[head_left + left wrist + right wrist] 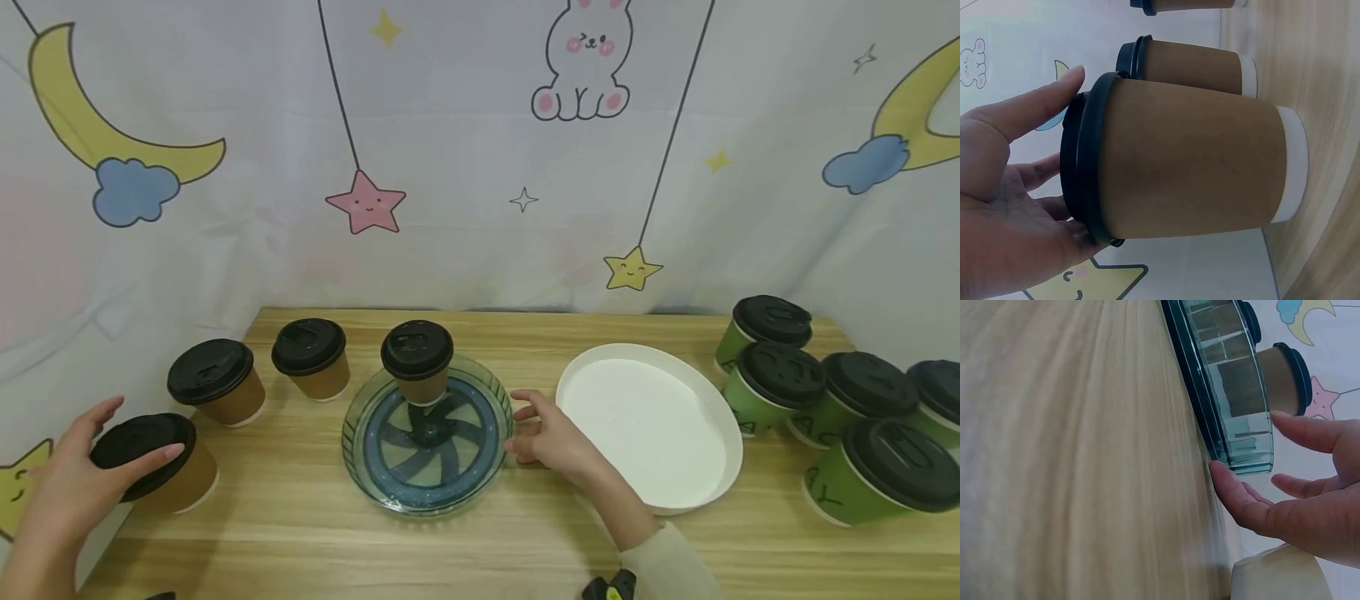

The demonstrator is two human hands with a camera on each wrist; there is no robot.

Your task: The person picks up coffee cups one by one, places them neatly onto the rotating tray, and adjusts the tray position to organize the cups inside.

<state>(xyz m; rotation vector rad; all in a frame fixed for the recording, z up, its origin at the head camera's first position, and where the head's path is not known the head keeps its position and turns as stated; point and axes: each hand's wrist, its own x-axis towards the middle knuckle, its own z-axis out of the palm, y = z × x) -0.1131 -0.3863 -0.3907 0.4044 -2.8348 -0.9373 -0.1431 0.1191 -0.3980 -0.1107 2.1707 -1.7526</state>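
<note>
My left hand [78,475] is spread about the black lid of a brown paper cup [1191,159], with thumb and fingertips right at the lid. This cup stands upright on the table at the left. Partly behind the lid in the left wrist view, the fingers are hidden. My right hand [551,437] reaches to the right rim of a round see-through green tray [363,387], its fingertips at the rim and apart from each other. A smaller brown cup with a black lid [417,354] stands on that tray, toward its far side.
Two more brown lidded cups, one left [225,383] and one farther back [311,358], stand between the left hand and the tray. A round white tray [648,425] lies at right. Beyond it are several green lidded cups [772,387]. A printed curtain [465,167] hangs behind the wooden table [315,533].
</note>
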